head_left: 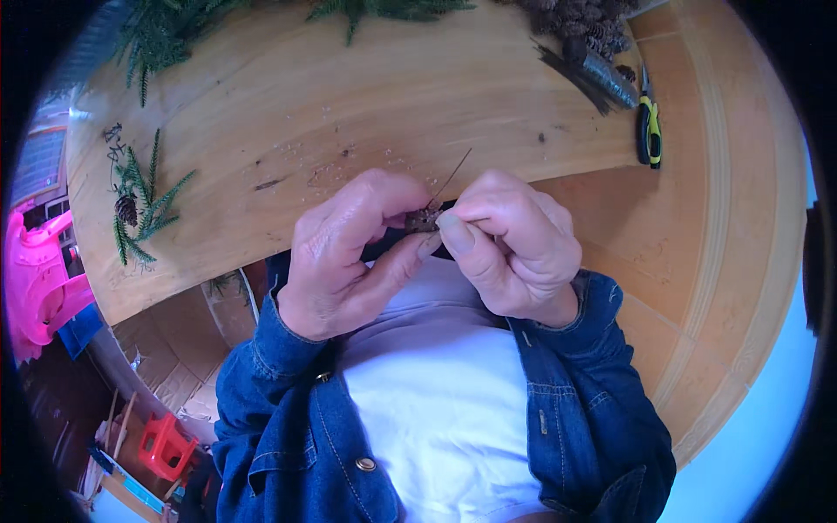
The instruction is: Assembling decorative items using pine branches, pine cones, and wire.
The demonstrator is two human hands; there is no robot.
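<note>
Both hands meet over the tabletop [366, 96] edge: the left hand [349, 253] and the right hand [510, 244] pinch a small pinecone [422, 220] with a thin wire [452, 174]. I think it is better to keep the wire tight and the cone steady.

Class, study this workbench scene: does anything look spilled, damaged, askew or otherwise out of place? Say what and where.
Little stands out. Small pale crumbs lie scattered on the wooden table just beyond the hands, like loose debris. The left hand and right hand pinch a small brown piece with a thin wire. The pliers lie flat at the table's edge.
</note>
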